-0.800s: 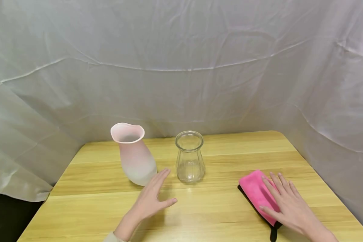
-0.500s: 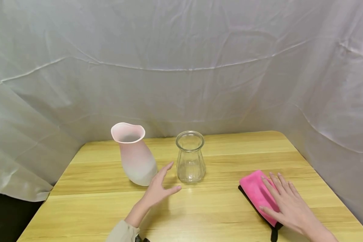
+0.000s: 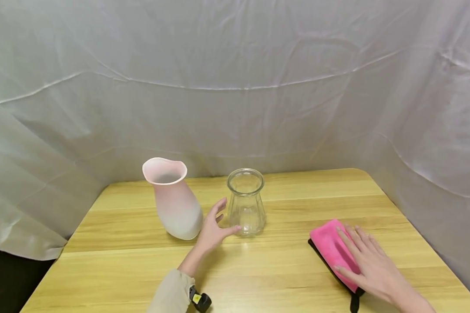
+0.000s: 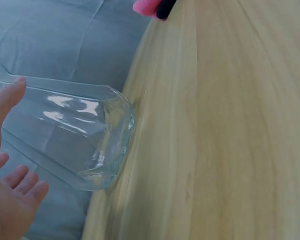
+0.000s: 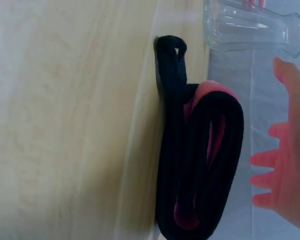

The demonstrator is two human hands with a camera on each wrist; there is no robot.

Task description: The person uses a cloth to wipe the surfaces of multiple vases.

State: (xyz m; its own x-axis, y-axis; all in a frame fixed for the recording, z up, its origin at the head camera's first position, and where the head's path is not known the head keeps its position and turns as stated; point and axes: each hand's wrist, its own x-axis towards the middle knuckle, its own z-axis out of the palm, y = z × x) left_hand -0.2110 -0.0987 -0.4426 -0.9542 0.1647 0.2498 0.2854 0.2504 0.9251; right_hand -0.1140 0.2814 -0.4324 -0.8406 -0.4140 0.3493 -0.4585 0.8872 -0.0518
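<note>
A clear glass vase [image 3: 247, 213] with a round rim stands upright at the middle of the table. My left hand [image 3: 213, 230] is at its left side, thumb in front of the base and fingers spread beside the glass. In the left wrist view the thumb overlaps the vase [image 4: 70, 130], and the other fingers are loosely bent, not wrapped round it. A folded pink cloth [image 3: 330, 243] with black edging and a black loop lies at the right. Over its right part is my right hand [image 3: 376, 269], fingers straight and spread; the right wrist view shows them just above the fold.
A pink-to-white vase [image 3: 176, 204] with a wavy rim stands left of the glass one, close to my left hand. Grey fabric [image 3: 235, 121] hangs behind and beside the wooden table [image 3: 121, 278]. A black device [image 3: 200, 300] sits at my left wrist.
My left hand has moved right and forward, from in front of the pink vase to the side of the glass vase. The right hand has hardly moved over the cloth.
</note>
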